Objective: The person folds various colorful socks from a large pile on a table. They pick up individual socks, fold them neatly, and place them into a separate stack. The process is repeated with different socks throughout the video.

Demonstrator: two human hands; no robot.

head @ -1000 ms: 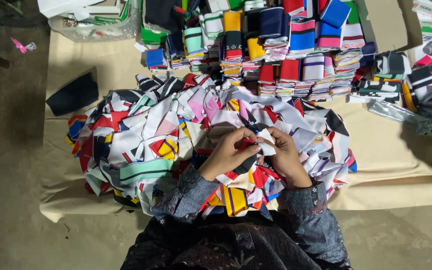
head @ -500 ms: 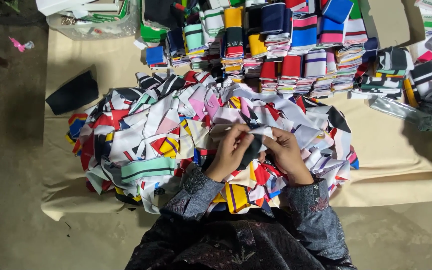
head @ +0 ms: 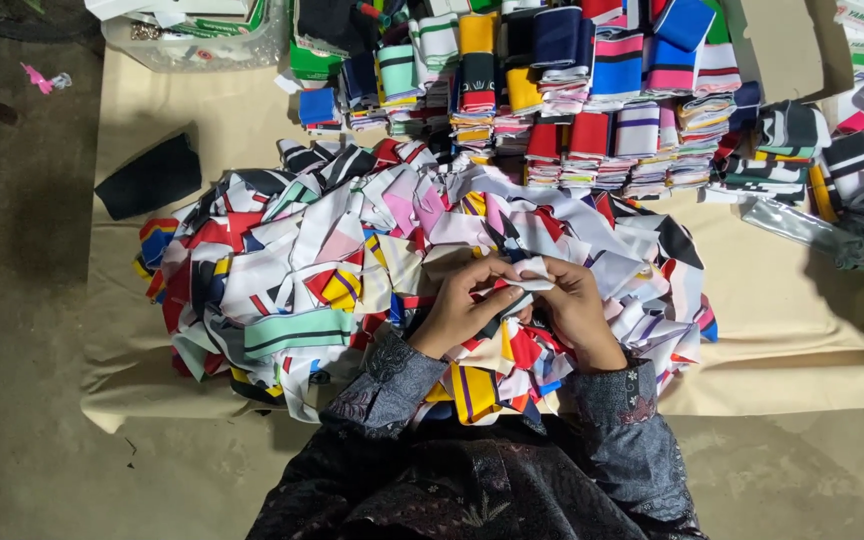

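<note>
Grip of both hands, left hand (head: 462, 312) and right hand (head: 574, 312), pinches a white cloth strip (head: 529, 277) above the scrap pile (head: 282, 270).

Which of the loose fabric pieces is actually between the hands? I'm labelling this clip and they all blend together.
The small white fabric piece, pinched by the left hand and right hand above the multicoloured fabric heap; the other pieces lie loose in the heap.

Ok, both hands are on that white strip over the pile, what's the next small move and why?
Probably pull the white strip clear of the loose pile: the left hand and right hand pinch it together above the heap, while neat folded stacks sit beyond on the tan sheet.
</note>
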